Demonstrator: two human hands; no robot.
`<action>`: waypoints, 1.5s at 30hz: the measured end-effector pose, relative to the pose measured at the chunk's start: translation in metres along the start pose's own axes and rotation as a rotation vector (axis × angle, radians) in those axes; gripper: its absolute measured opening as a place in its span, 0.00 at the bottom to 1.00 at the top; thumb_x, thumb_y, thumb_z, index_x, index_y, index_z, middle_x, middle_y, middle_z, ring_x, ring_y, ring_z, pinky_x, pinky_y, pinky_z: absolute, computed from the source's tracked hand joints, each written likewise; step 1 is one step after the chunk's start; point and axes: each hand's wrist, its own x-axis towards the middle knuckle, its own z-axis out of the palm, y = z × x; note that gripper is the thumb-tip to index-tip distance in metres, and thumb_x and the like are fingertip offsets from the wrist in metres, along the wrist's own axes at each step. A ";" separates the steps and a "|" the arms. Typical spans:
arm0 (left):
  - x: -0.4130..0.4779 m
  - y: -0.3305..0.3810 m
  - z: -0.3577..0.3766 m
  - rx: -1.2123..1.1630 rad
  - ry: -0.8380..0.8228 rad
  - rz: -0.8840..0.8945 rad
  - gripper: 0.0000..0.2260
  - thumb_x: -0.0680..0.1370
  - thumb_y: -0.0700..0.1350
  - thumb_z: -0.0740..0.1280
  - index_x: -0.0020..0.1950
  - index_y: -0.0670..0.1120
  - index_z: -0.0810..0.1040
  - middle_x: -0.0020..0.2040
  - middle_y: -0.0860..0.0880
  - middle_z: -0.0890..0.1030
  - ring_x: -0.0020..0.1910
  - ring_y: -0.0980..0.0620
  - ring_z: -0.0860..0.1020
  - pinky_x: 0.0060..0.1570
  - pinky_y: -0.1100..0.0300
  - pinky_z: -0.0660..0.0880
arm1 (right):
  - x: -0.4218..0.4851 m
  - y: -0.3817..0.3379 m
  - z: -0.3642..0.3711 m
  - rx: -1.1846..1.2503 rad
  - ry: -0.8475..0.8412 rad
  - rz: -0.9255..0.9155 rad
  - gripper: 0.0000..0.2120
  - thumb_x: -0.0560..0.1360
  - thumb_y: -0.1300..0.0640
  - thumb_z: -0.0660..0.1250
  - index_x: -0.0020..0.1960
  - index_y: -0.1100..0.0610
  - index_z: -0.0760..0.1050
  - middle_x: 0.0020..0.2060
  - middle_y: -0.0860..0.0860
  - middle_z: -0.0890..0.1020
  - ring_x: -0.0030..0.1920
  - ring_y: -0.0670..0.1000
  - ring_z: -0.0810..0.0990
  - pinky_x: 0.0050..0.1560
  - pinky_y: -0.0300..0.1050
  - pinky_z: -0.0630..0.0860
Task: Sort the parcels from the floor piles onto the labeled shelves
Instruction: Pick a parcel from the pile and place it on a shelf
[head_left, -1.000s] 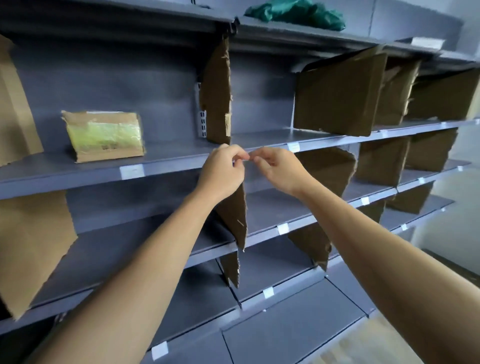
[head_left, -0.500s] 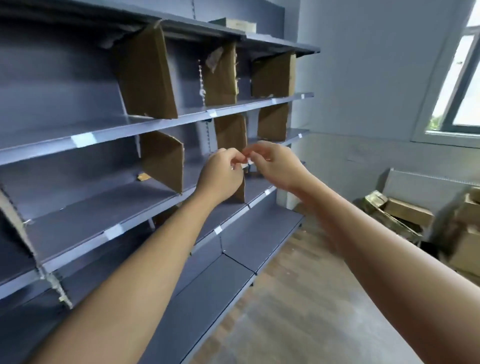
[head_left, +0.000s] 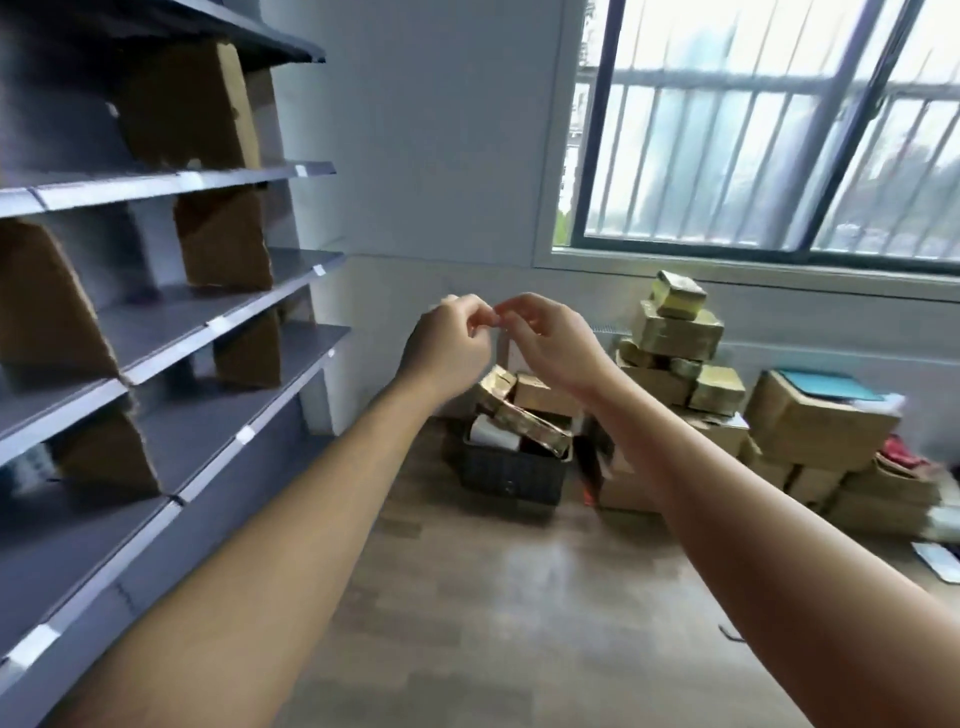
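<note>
View from a person's head camera in a storeroom. Both bare arms reach forward. The left hand (head_left: 449, 338) and right hand (head_left: 550, 343) meet in mid-air, with their fingers (head_left: 480, 312) curled narrow and tips touching. They may be pinching some tiny scrap, but blur hides whether anything is there. Neither hand carries a parcel.

Along the left edge run grey metal shelves (head_left: 223, 322), split by upright cardboard dividers (head_left: 223, 239), with white labels (head_left: 245, 435) on their front rims. No parcel shows on the stretch of shelving in view.

The parcels wait at the far edge of the wooden floor (head_left: 493, 597). A tall pile of taped cardboard parcels (head_left: 675, 332) stands under the barred window (head_left: 753, 130), and more sit in a black crate (head_left: 511, 467) just beside it.

Judging by this, most of the sorting remains, and the next parcel has yet to be fetched.
</note>
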 end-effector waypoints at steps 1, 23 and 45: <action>0.020 -0.001 0.016 -0.025 -0.024 0.009 0.09 0.79 0.38 0.61 0.53 0.45 0.81 0.54 0.46 0.79 0.53 0.48 0.77 0.53 0.58 0.73 | 0.014 0.016 -0.004 -0.009 0.021 0.028 0.12 0.81 0.56 0.61 0.60 0.54 0.80 0.53 0.49 0.84 0.54 0.48 0.81 0.49 0.35 0.69; 0.367 -0.056 0.404 -0.237 -0.223 -0.179 0.10 0.78 0.37 0.60 0.51 0.48 0.77 0.48 0.50 0.79 0.45 0.54 0.76 0.38 0.70 0.69 | 0.276 0.435 -0.059 0.154 0.101 0.427 0.13 0.82 0.52 0.58 0.62 0.53 0.76 0.53 0.51 0.82 0.54 0.50 0.80 0.57 0.46 0.74; 0.674 -0.408 0.689 -0.241 -0.242 -0.719 0.10 0.80 0.36 0.58 0.56 0.46 0.75 0.49 0.51 0.75 0.47 0.53 0.74 0.34 0.71 0.66 | 0.609 0.812 0.144 0.062 -0.184 0.676 0.14 0.83 0.53 0.57 0.64 0.54 0.75 0.48 0.47 0.77 0.50 0.47 0.75 0.49 0.39 0.66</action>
